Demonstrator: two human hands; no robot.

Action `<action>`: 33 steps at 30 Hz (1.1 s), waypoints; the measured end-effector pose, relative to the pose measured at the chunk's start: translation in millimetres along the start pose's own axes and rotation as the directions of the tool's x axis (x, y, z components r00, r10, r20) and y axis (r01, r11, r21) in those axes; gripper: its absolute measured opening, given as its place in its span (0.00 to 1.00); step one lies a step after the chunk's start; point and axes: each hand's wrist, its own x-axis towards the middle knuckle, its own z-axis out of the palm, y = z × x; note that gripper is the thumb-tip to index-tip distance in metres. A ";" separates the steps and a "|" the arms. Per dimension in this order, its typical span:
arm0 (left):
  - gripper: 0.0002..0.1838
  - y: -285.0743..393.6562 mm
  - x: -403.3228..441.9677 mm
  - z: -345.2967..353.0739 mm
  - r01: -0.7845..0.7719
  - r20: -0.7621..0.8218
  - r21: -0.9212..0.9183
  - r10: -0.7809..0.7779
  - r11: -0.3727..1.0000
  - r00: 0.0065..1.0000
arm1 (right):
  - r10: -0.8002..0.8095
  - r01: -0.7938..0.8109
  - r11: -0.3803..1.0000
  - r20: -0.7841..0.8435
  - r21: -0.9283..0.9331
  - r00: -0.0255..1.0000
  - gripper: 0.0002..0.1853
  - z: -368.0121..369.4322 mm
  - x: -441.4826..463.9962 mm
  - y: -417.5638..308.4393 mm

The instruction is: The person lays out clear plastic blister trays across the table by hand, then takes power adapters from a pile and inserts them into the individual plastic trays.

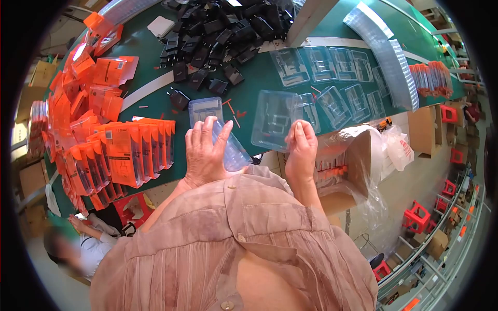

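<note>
My left hand (203, 150) is over a clear plastic blister shell (234, 150) at the table's near edge, fingers bent across it and the thumb low at its near end. Another clear section (206, 107) shows just past the fingertips; I cannot tell whether the two are joined. My right hand (302, 147) is closed in a pinch on the near right corner of a clear plastic blister tray (272, 118), which is tilted above the green table. Beyond my left hand lies a black plug adapter (179, 98).
Black plug adapters (218, 36) are heaped at the back. Orange-printed packages (124, 150) crowd the left side. Several clear trays (334, 103) lie at right, beside stacked trays (404, 78). An open carton (358, 160) stands below the right edge. Another person (91, 238) is at lower left.
</note>
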 end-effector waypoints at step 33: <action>0.48 -10.8 -11.6 8.7 -0.012 0.021 -0.063 0.014 0.998 1.000 | -0.477 0.657 -0.307 0.708 -0.689 0.520 0.14 33.1 100.6 31.3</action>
